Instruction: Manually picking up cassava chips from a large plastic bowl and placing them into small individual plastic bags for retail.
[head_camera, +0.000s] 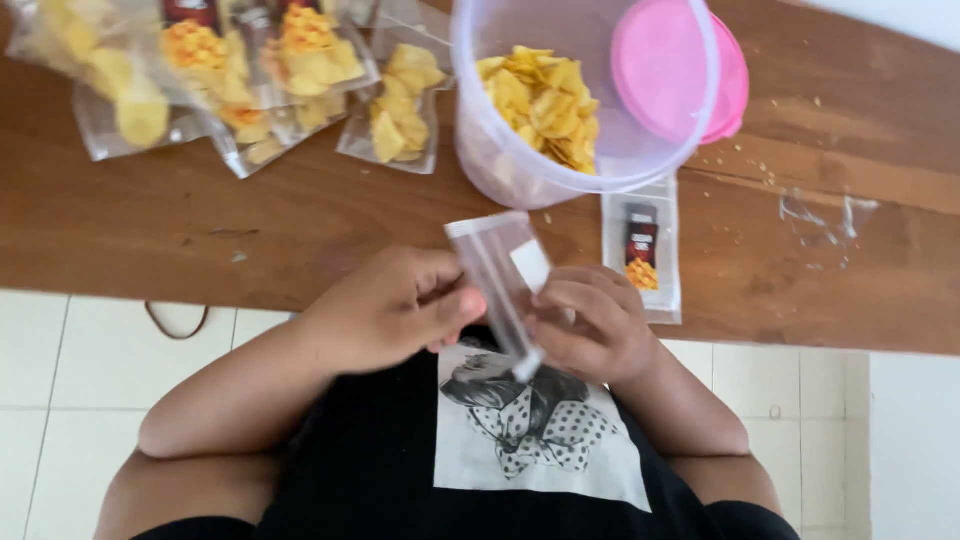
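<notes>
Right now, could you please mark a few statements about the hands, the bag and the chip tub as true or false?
1. Both hands, left hand and right hand, hold the small clear bag. True.
2. The clear tub is empty. False: it holds yellow chips.
3. The pink lid sits behind the tub. True.
4. The filled chip packets lie on the floor. False: they lie on the wooden table.

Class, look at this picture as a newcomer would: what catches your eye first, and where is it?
First, the clear tub of yellow chips at top centre, with a pink lid at its right. Below it, the left hand and right hand hold a small clear bag. Filled chip packets lie top left.
</notes>
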